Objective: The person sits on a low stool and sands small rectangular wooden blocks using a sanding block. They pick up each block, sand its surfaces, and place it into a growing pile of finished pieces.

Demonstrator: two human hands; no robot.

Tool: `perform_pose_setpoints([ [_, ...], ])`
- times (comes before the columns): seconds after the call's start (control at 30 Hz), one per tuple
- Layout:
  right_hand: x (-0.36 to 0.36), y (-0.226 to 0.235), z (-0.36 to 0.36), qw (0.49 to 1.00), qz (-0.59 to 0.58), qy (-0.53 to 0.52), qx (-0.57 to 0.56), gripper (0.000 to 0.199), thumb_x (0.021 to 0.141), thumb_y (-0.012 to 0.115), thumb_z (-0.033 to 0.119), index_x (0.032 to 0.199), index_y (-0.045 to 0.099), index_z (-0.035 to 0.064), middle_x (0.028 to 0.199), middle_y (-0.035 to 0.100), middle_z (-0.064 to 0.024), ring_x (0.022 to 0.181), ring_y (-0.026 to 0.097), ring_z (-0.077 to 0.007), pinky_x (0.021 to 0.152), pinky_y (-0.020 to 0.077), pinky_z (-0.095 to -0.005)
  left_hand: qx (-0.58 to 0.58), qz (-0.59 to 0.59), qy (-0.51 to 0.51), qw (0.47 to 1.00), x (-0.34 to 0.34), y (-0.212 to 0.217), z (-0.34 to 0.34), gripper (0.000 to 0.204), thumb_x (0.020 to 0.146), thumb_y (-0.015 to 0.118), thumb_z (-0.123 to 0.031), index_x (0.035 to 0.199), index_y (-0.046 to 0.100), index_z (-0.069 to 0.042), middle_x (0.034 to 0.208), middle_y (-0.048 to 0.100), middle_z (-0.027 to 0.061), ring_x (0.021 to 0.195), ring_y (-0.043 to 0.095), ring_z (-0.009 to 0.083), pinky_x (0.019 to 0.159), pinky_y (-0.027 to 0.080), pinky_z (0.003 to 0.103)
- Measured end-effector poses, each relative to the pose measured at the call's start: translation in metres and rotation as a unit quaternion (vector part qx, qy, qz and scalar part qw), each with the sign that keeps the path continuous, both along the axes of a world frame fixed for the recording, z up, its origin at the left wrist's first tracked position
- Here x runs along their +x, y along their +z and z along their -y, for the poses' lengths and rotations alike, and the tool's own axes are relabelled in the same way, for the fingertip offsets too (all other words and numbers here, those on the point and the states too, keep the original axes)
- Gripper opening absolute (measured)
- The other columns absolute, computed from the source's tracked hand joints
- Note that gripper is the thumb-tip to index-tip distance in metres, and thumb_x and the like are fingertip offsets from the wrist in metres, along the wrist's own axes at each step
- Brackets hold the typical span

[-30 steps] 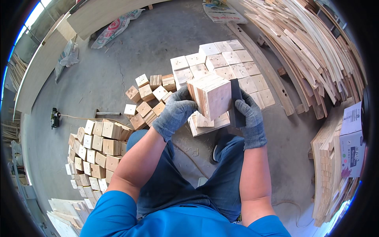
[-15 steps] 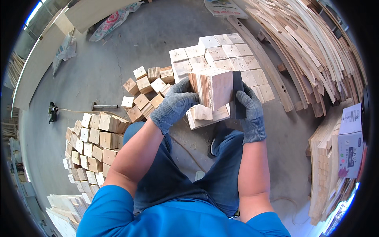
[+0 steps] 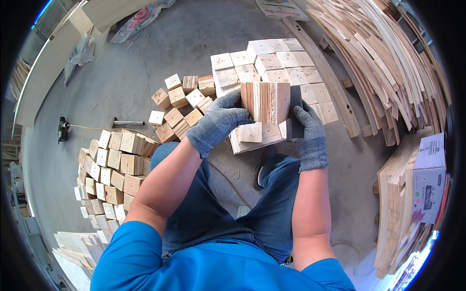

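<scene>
Before me is a squared wooden block [image 3: 266, 102] with layered, plywood-like stripes on the side turned to me. My left hand [image 3: 217, 123], in a grey knit glove, is closed on its left side. My right hand [image 3: 310, 133], gloved alike, grips a flat black block [image 3: 294, 102] that stands against or right beside the wood's right side; whether they touch, I cannot tell. Below the held block, a small wooden block [image 3: 250, 133] sits on a larger piece of pale wood [image 3: 264, 144]. The fingers behind both held things are partly hidden.
Stacked pale blocks [image 3: 286, 60] stand ahead, with loose blocks [image 3: 174, 116] left of them. Another block pile [image 3: 114, 165] lies at left, near a power tool [image 3: 63, 130] with a cord. Long wood strips [image 3: 374, 63] and a carton [image 3: 429, 177] are at right.
The held wooden block has turned, so its striped side faces me more squarely and its pale side shows less. The black block has swung slightly. Both hands keep their grip.
</scene>
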State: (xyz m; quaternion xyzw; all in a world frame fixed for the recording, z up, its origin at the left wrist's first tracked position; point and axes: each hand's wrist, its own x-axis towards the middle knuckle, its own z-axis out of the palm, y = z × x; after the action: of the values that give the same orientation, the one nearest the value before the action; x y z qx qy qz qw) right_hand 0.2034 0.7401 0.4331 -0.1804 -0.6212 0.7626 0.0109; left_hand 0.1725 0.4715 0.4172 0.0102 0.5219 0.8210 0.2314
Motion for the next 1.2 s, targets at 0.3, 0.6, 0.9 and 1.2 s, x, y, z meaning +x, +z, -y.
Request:
perform_pose_setpoints([
  [0.3, -0.02, -0.035, -0.011, 0.999, -0.009, 0.025, -0.045, 0.055, 0.101, 0.075, 0.021, 0.148, 0.061, -0.0044, 0.125, 0.076, -0.015, 0.106, 0.074, -0.0197, 0.09, 0.0606, -0.0309, -0.022, -0.097, -0.004, 0.995, 0.009, 0.017, -0.004, 0.081, 0.084, 0.084, 0.008, 0.158, 0.053, -0.002, 0.155, 0.06, 0.0137, 0.141, 0.06, 0.0269, 0.12, 0.05, 0.04],
  [0.6, -0.032, -0.049, -0.011, 0.998, 0.01, 0.043, -0.042, 0.058, 0.102, 0.074, 0.03, 0.151, 0.059, 0.0004, 0.117, 0.077, -0.0123, 0.092, 0.077, -0.0178, 0.075, 0.0642, -0.0323, 0.026, -0.169, 0.007, 0.985, 0.004, -0.008, -0.003, 0.086, 0.071, 0.096, 0.006, 0.148, 0.061, -0.006, 0.162, 0.052, 0.0112, 0.154, 0.045, 0.0256, 0.131, 0.037, 0.041],
  [0.9, -0.014, -0.01, 0.005, 0.997, 0.034, 0.048, 0.045, 0.056, 0.101, 0.075, 0.031, 0.149, 0.063, 0.0035, 0.108, 0.078, -0.0091, 0.078, 0.075, -0.0137, 0.058, 0.0599, -0.029, -0.112, -0.149, -0.028, 0.982, 0.014, 0.018, -0.008, 0.127, 0.067, 0.099, -0.002, 0.171, 0.027, -0.003, 0.167, 0.045, 0.015, 0.156, 0.043, 0.0268, 0.131, 0.033, 0.038],
  [1.2, -0.015, -0.02, 0.002, 0.999, -0.003, 0.04, 0.029, 0.059, 0.1, 0.077, 0.028, 0.15, 0.061, 0.0024, 0.109, 0.079, -0.0105, 0.08, 0.076, -0.015, 0.061, 0.0617, -0.0286, -0.183, -0.209, -0.028, 0.96, 0.007, -0.006, -0.007, 0.134, 0.064, 0.107, -0.026, 0.17, 0.028, -0.002, 0.163, 0.049, 0.0188, 0.153, 0.046, 0.0297, 0.13, 0.036, 0.04],
])
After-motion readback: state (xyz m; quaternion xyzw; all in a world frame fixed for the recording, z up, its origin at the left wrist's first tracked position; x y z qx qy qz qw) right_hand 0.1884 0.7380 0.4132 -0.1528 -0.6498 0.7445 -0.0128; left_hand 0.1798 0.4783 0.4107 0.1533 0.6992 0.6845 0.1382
